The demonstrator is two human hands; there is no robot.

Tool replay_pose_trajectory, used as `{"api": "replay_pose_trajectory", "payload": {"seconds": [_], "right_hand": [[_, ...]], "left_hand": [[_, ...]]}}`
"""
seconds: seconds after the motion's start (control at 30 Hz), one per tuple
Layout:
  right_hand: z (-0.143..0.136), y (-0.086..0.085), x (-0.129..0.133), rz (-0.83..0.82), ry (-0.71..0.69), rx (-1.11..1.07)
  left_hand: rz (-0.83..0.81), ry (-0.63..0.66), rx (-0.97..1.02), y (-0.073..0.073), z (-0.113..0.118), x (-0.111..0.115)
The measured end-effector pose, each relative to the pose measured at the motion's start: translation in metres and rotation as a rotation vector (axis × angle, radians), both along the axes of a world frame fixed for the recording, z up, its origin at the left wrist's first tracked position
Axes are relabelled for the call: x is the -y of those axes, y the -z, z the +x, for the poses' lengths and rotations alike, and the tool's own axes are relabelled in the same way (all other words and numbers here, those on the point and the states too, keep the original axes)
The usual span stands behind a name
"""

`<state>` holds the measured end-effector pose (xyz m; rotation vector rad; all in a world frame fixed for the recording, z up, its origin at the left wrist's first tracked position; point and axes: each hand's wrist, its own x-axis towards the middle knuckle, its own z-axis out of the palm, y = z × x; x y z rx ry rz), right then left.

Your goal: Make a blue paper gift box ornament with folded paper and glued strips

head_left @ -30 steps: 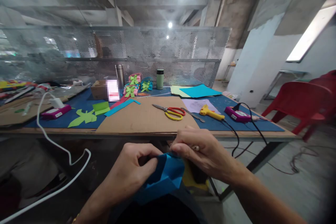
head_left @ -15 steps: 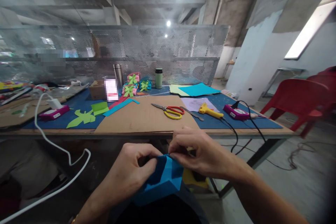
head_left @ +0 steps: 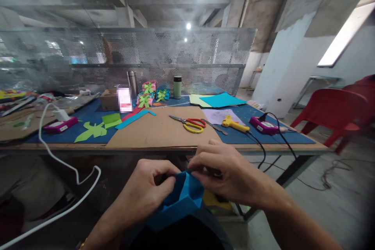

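A folded piece of blue paper (head_left: 183, 205) with upright sides, like an open box, is held above my lap, below the table's front edge. My left hand (head_left: 149, 187) pinches its upper left edge between thumb and fingers. At its top right corner, my right hand (head_left: 221, 172) is closed, thumb and fingertips pressed together on the paper. Part of the paper is hidden behind my fingers. On the cardboard sheet (head_left: 146, 133) beyond my hands lie scissors (head_left: 193, 124) with red and yellow handles and a thin metal blade tool (head_left: 216, 127).
To the right are a yellow glue gun (head_left: 236, 124) and a purple power strip (head_left: 263, 125); another power strip (head_left: 61, 125) sits left. Green paper cutouts (head_left: 92, 132), blue sheets (head_left: 222, 100), decorated pieces (head_left: 145, 99) and a green bottle (head_left: 177, 87) are on the table. A white cable (head_left: 58, 218) hangs at left.
The blue paper has tilted slightly, its front side showing more. My right hand has shifted a little at the corner; my left hand keeps its grip.
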<state>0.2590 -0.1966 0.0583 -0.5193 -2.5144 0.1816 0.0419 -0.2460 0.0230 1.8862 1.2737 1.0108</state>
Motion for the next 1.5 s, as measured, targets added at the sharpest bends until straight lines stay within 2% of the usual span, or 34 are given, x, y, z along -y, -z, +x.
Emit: {"api": "replay_pose_trajectory", "payload": {"seconds": [0.3,0.5,0.7,0.9,1.3,1.5], "right_hand": [[-0.002,-0.005,-0.002,-0.067,-0.033,0.076],[-0.008,-0.002,-0.001,0.029,-0.027,0.062],[-0.007,0.005,-0.003,0.091,-0.031,0.022],[-0.007,0.000,-0.002,0.139,0.006,-0.027],[0.005,0.003,-0.006,0.013,0.014,0.028],[0.005,0.001,-0.006,-0.027,-0.007,0.047]], "left_hand": [[-0.001,0.003,-0.048,-0.001,0.001,0.000],[-0.041,0.017,-0.002,-0.004,0.004,0.001],[0.004,0.030,0.044,0.000,0.007,-0.004],[0.060,0.009,0.017,0.001,0.008,-0.015],[0.022,0.015,0.036,-0.009,0.008,-0.007],[-0.042,0.011,0.037,-0.008,0.004,-0.005]]}}
